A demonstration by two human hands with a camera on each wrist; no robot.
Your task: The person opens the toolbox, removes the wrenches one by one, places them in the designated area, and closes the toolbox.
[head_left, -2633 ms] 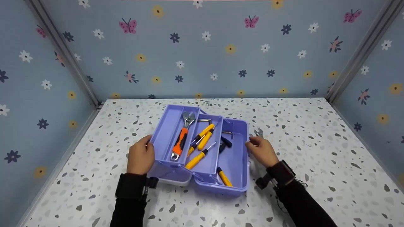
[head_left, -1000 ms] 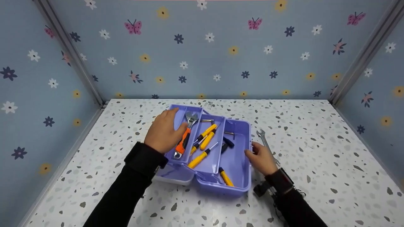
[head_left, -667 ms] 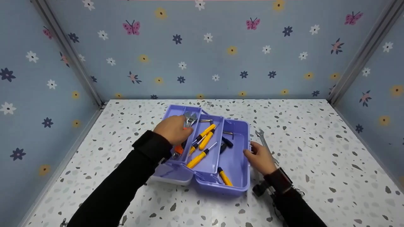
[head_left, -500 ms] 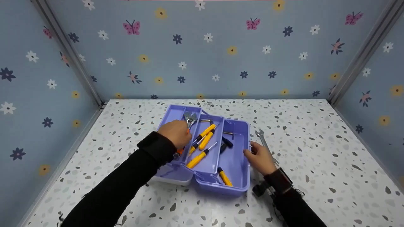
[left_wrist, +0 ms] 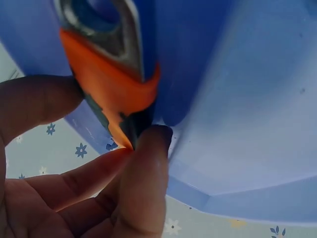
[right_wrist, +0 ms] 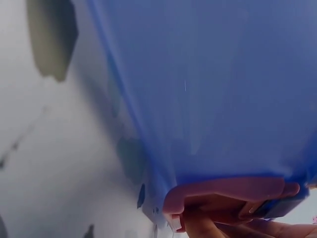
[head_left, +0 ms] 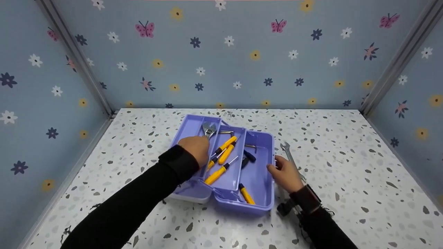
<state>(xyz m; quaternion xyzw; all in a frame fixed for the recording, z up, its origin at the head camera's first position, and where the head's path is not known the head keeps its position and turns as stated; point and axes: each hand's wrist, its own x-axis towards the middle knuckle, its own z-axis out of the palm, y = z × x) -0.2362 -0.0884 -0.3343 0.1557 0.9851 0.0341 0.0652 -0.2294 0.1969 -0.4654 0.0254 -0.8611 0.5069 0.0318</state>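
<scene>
My left hand (head_left: pixel 197 148) reaches into the left tray of the open purple toolbox (head_left: pixel 261 173) and grips an adjustable wrench (head_left: pixel 209 129). In the left wrist view, thumb and fingers pinch the wrench's orange and black handle (left_wrist: pixel 106 82), its metal hanging-hole end uppermost. Most of the handle is covered by the hand in the head view. My right hand (head_left: pixel 287 174) holds the toolbox's right wall, thumb at the rim and fingers outside. The right wrist view has those fingers at a pink latch (right_wrist: pixel 228 193). Several yellow screwdrivers (head_left: pixel 217 174) lie in the middle tray.
An open-ended wrench (head_left: pixel 290 155) lies on the speckled table (head_left: pixel 346 173), just right of the toolbox. Inside the deep compartment are a yellow-handled tool (head_left: pixel 246 194), black-handled pieces (head_left: pixel 248 157) and a hex key (head_left: pixel 250 146). Flowered walls (head_left: pixel 228 69) enclose the back and sides.
My left hand has left the toolbox's left edge, moved right over the tray and closed round the adjustable wrench's handle. The right hand slid slightly down the right wall, then stayed.
</scene>
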